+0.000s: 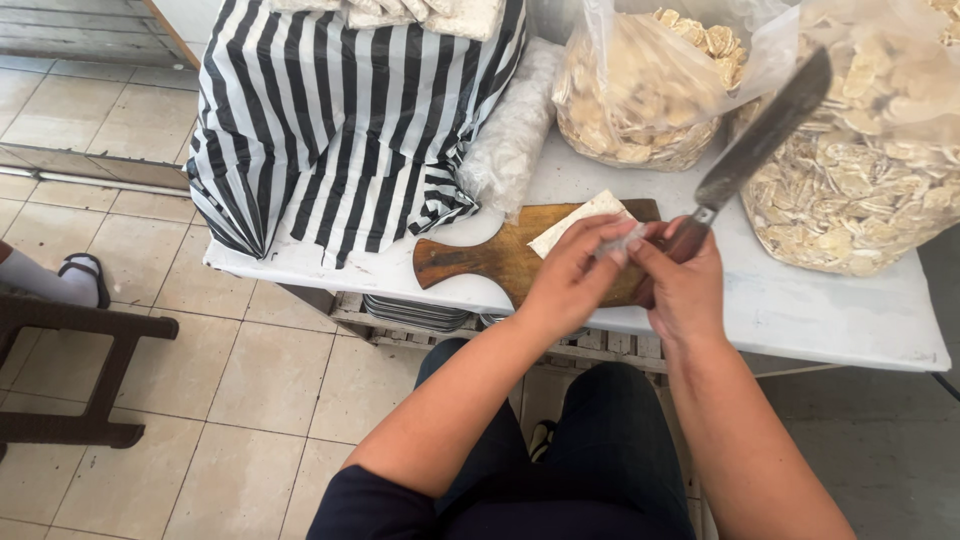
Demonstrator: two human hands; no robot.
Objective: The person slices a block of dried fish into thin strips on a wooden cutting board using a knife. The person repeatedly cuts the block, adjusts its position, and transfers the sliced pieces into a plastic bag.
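My left hand (572,272) and my right hand (688,285) meet over a wooden cutting board (480,258) on a white table (800,310). Between the fingertips of both hands is a small pale, crumpled piece (622,240) of wrapper or dough. My right hand also grips the wooden handle of a large knife (762,135), whose dark blade points up and to the right. A flat white sheet (575,222) lies on the board just beyond my left fingers.
Two big clear plastic bags of pale round crackers (640,95) (860,180) stand at the back right. A black-and-white striped bag (340,120) fills the table's left side. A long clear packet (515,130) leans beside it. A dark wooden bench (90,380) stands on the tiled floor at left.
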